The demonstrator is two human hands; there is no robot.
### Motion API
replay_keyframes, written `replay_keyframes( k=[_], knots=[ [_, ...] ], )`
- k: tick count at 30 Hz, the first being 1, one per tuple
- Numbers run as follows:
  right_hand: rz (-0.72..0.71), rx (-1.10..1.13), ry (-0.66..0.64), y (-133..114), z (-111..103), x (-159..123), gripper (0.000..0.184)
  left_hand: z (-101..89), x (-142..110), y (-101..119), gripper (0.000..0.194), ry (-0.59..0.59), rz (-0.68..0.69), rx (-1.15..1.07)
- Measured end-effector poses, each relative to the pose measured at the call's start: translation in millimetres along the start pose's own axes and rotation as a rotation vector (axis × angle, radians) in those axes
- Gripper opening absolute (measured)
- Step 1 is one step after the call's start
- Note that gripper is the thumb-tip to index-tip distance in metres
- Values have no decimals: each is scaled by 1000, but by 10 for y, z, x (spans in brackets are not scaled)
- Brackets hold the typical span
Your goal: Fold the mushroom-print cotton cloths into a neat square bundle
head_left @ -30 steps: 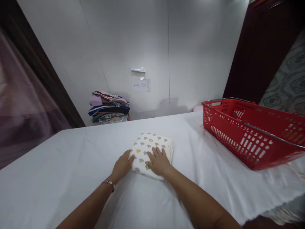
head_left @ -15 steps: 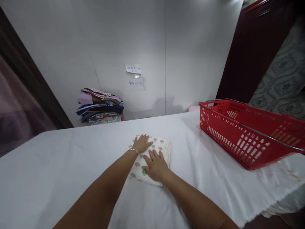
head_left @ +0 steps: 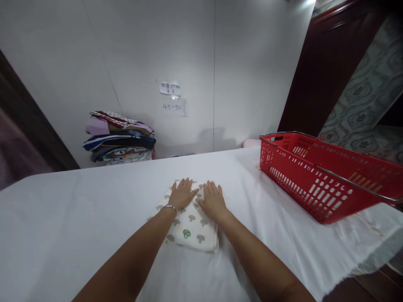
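A folded white cloth (head_left: 192, 228) printed with grey and green mushrooms lies on the white-covered table (head_left: 94, 218), in the lower middle of the head view. My left hand (head_left: 182, 194) rests palm down on its far left part, fingers stretched out; a bracelet circles that wrist. On the far right part lies my right hand (head_left: 213, 201), also flat with fingers extended. Both hands press on the cloth without gripping it. The palms and the cloth under them are hidden.
To the right stands a red plastic basket (head_left: 302, 188) with metal handles. A stack of folded clothes (head_left: 121, 136) sits beyond the table's far edge at left. Paper notes (head_left: 172, 107) are stuck on the pale wall, and a dark red door (head_left: 317, 67) is behind the basket.
My right hand has slid away from me over the cloth, uncovering its near part. My left hand stays flat on the far left part. The view has shifted slightly.
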State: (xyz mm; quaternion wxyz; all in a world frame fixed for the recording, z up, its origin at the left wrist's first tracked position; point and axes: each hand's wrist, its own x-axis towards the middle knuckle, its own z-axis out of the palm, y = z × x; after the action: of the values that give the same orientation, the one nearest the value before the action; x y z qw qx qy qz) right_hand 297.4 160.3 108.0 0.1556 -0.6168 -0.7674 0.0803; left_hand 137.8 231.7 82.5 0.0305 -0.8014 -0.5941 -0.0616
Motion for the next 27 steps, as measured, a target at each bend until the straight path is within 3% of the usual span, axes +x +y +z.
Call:
replay_keyframes(
  k=[4, 10, 17, 23, 27],
  knots=[
    [120, -6, -42, 188, 124, 108, 71, 48, 6, -4, 64, 7, 6, -16],
    [114, 5, -14, 221, 215, 70, 69, -63, 62, -40, 60, -62, -15, -73],
    [105, 4, -8, 225, 210, 83, 70, -252, -145, -413, 72, -103, -331, -149],
    [121, 18, -52, 236, 246, 93, 72, -233, -196, -435, 65, -24, -351, -187],
    [104, 1, -60, 232, 227, 110, 72, -298, -261, -418, 72, -99, -434, -263]
  ],
)
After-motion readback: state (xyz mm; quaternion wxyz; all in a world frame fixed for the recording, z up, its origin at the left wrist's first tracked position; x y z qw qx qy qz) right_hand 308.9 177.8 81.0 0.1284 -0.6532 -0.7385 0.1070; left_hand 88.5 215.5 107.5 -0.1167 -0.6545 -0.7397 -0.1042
